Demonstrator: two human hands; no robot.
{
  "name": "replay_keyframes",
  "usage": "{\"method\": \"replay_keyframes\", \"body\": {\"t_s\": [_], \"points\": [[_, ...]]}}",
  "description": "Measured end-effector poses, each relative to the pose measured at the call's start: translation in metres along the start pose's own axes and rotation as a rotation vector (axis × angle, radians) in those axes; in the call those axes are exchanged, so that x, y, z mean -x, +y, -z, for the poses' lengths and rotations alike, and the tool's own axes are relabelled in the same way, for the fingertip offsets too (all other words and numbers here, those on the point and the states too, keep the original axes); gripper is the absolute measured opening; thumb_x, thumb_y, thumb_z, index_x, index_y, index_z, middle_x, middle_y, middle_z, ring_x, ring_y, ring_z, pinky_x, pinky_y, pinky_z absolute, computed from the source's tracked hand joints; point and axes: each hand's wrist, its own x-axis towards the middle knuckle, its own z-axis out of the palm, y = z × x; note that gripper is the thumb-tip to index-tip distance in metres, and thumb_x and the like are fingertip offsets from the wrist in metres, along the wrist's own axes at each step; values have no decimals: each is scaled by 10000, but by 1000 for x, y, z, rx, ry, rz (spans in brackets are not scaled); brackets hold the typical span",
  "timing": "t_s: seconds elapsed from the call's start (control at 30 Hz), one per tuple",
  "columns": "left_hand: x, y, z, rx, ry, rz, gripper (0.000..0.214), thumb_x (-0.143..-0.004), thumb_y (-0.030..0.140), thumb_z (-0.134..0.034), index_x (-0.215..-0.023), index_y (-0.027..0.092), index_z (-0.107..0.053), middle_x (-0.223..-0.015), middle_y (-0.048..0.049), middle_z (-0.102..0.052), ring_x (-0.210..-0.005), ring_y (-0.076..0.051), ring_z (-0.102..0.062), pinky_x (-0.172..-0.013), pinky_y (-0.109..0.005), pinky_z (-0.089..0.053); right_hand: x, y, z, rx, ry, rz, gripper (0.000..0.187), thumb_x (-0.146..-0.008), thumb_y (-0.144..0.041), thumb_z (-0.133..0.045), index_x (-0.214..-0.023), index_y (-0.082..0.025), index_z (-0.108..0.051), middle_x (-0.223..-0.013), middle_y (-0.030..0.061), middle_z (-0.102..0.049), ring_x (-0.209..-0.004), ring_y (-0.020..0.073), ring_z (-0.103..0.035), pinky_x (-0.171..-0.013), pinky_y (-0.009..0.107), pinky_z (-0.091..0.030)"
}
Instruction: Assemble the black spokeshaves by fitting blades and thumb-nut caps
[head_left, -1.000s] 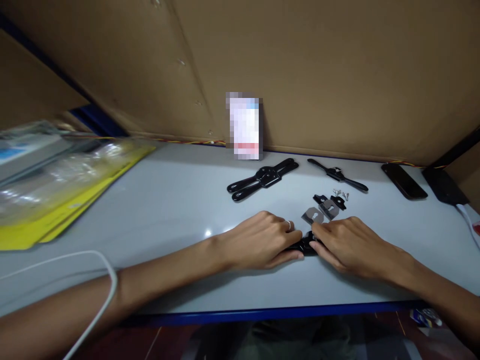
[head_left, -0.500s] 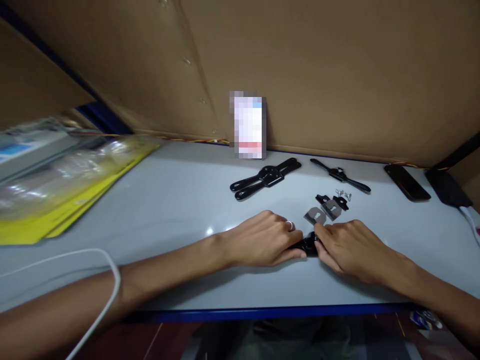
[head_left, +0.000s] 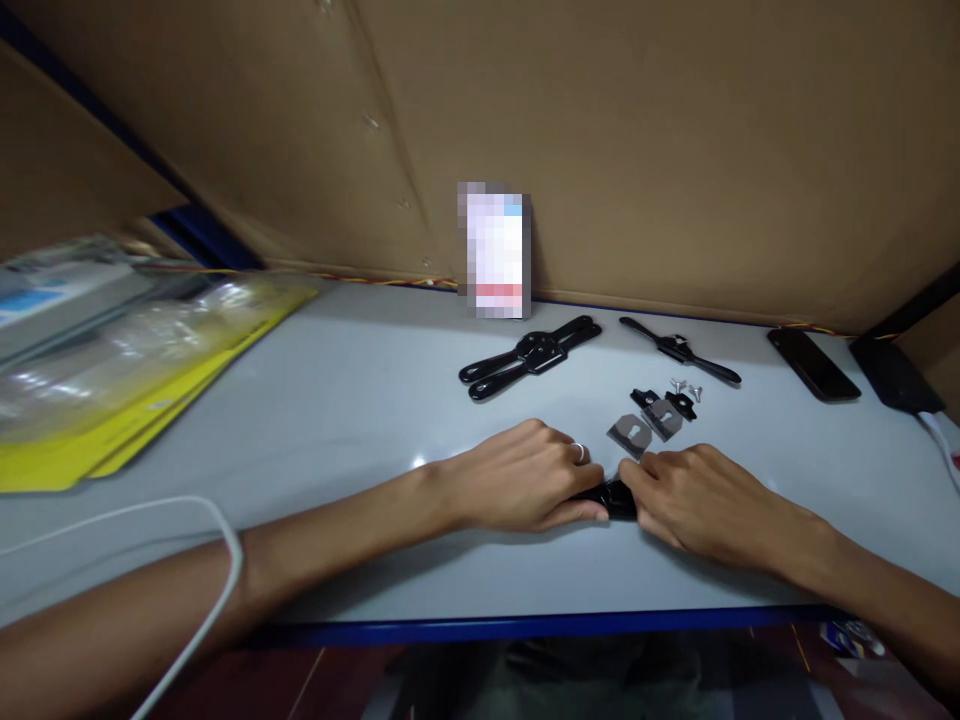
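Observation:
Low over the near part of the table, a black spokeshave lies between my hands, mostly covered by them. My left hand, with a ring on one finger, is closed around its left side. The fingers of my right hand are bent and pressed onto its middle; what is under the fingertips is hidden. Just beyond are a flat grey blade with a slot, a second blade, black cap pieces and small silver screws.
Two spokeshave bodies lie side by side farther back, and another spokeshave lies to their right. A blurred-out upright screen leans on the cardboard wall. A phone lies right; yellow sheets with clear plastic lie left. A white cable crosses my left forearm.
The fingers of my right hand have shifted slightly left over the middle of the spokeshave. My left hand keeps its grip, and the loose parts stay where they were.

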Motion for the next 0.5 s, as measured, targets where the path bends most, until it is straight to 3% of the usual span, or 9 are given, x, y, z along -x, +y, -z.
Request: {"method": "replay_keyframes", "body": {"t_s": [0.27, 0.5], "points": [[2, 0, 2, -10, -53, 4, 540, -1059, 543, -301, -806, 184, -615, -641, -16, -610, -512, -140, -530, -480, -332, -240, 10, 4, 16, 27, 68, 135, 341, -766, 10, -463, -1010, -199, -579, -873, 51, -639, -618, 163, -529, -516, 306, -202], [1, 0, 3, 6, -35, 6, 548, -1061, 543, -295, -807, 182, -620, -641, -12, -606, -512, -137, -526, -480, -324, -264, 10, -3, 17, -41, 119, 178, 150, -890, -104, -492, -923, -181, -616, -892, 66, -613, -719, 176, -533, -539, 299, -314]]}}
